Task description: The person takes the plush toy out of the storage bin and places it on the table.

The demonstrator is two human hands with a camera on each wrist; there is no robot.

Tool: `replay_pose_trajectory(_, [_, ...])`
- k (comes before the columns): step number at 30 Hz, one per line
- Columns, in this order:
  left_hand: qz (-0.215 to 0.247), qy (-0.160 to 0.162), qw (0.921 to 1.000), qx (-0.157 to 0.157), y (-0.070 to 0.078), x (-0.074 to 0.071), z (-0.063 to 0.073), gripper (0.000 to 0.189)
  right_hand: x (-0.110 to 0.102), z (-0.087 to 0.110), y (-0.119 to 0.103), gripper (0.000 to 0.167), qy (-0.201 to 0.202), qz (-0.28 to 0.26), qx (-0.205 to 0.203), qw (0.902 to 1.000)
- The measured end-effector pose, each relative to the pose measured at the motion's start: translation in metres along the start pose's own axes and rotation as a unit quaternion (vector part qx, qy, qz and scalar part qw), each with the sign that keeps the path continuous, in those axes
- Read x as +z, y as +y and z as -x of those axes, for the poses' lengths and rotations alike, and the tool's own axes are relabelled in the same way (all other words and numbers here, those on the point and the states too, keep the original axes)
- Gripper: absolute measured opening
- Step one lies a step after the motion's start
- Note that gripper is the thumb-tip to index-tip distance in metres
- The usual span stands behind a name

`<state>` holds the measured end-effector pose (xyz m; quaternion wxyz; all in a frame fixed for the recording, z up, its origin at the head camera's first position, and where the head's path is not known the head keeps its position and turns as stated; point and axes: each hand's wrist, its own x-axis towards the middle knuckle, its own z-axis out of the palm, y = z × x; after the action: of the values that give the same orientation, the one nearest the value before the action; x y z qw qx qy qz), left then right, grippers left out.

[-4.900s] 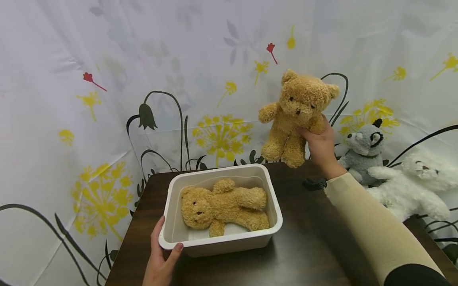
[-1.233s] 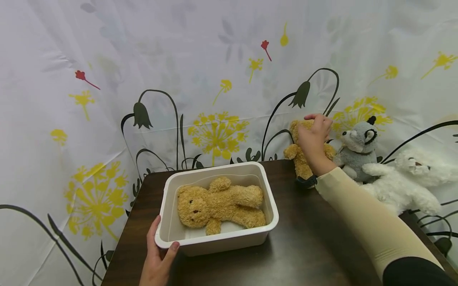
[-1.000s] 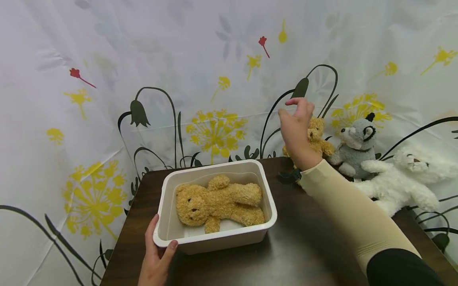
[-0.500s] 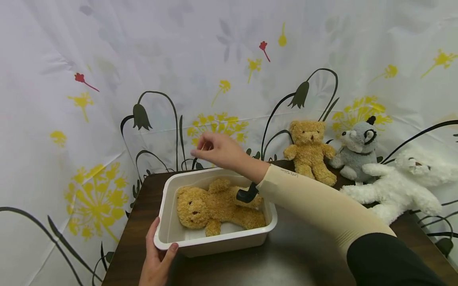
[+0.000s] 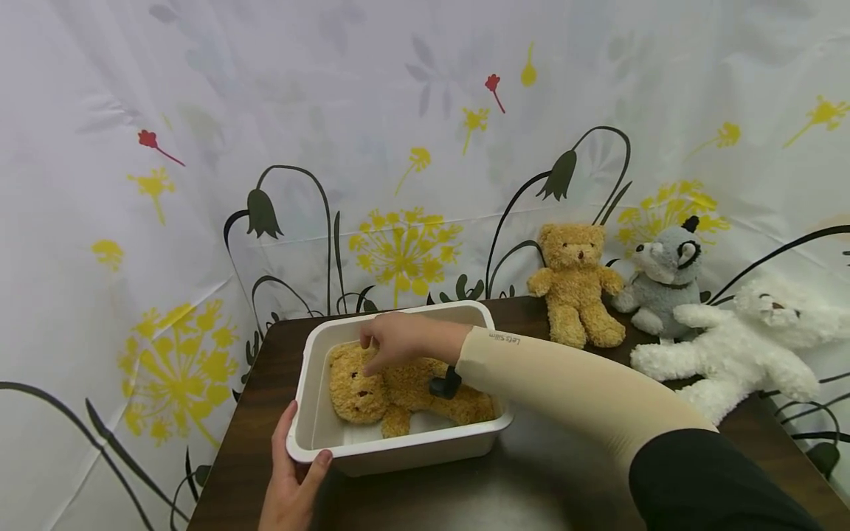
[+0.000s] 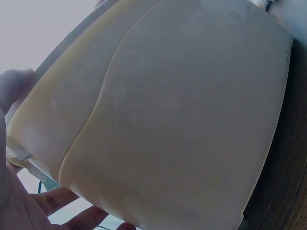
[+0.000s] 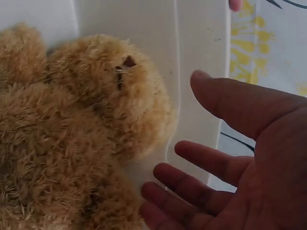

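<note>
A white plastic tub point(image 5: 425, 456) stands on the dark table with a golden-brown teddy bear point(image 5: 350, 398) lying face up inside it. My left hand point(image 5: 292, 472) grips the tub's near left corner, thumb over the rim, as the left wrist view also shows. Over the bear, inside the tub's opening, is my right hand point(image 5: 405, 341); in the right wrist view its fingers and thumb are spread apart near the bear's head, with nothing between them. A second golden-brown teddy bear point(image 5: 576, 284) is propped upright against the curtain, right of the tub.
Right of the upright bear sit a grey plush animal point(image 5: 664, 280) with black ear markings and a white plush bear point(image 5: 744, 343) leaning back. A flower-printed curtain point(image 5: 398, 110) hangs behind the dark wooden table point(image 5: 246, 435).
My right hand set the second teddy bear upright by the curtain, let it go, and moved left and down over the tub. My left hand has kept its grip on the tub.
</note>
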<state>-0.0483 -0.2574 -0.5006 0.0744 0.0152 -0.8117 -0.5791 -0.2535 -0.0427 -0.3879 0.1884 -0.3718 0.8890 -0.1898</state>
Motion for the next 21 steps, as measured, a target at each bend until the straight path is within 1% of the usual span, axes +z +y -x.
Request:
replay_pose_trajectory(3, [0.006, 0.002, 1.0, 0.007, 0.0, 0.001, 0.0, 0.09, 0.004, -0.003, 0.004, 0.069, -0.036, 0.054, -0.004, 0.9979])
replay_pose_trajectory(6, [0.009, 0.004, 0.9999, 0.01, -0.001, 0.002, 0.0, 0.091, 0.006, -0.004, 0.009, 0.087, -0.083, 0.081, -0.013, 0.9932])
replay_pose_trajectory(9, [0.008, 0.006, 0.9999, 0.009, 0.0, 0.002, 0.0, 0.091, 0.005, -0.002, 0.012, 0.095, -0.118, 0.126, -0.022, 0.9847])
replay_pose_trajectory(11, [0.007, 0.008, 0.9999, 0.008, 0.0, 0.003, 0.0, 0.091, 0.007, -0.001, 0.011, 0.094, -0.121, 0.162, -0.031, 0.9788])
replay_pose_trajectory(13, [0.002, 0.01, 0.9999, 0.007, 0.0, 0.003, 0.001, 0.09, 0.013, 0.001, 0.01, 0.087, -0.117, 0.215, -0.033, 0.969])
replay_pose_trajectory(15, [-0.004, 0.012, 0.9999, 0.007, 0.0, 0.003, 0.002, 0.09, 0.022, 0.003, 0.009, 0.093, -0.117, 0.257, -0.029, 0.959])
replay_pose_trajectory(18, [-0.012, 0.014, 0.9998, 0.005, 0.001, 0.002, 0.003, 0.089, 0.037, 0.006, 0.007, 0.109, -0.127, 0.322, -0.019, 0.9379])
replay_pose_trajectory(19, [-0.013, 0.014, 0.9998, 0.006, 0.002, 0.002, 0.003, 0.089, 0.04, 0.006, 0.006, 0.116, -0.132, 0.331, -0.012, 0.9342])
replay_pose_trajectory(20, [-0.014, 0.014, 0.9998, 0.007, 0.002, 0.002, 0.003, 0.089, 0.043, 0.006, 0.005, 0.122, -0.135, 0.333, -0.009, 0.9331])
replay_pose_trajectory(21, [-0.014, 0.015, 0.9998, 0.008, 0.002, 0.002, 0.002, 0.089, 0.045, 0.006, 0.005, 0.124, -0.135, 0.331, -0.002, 0.9338])
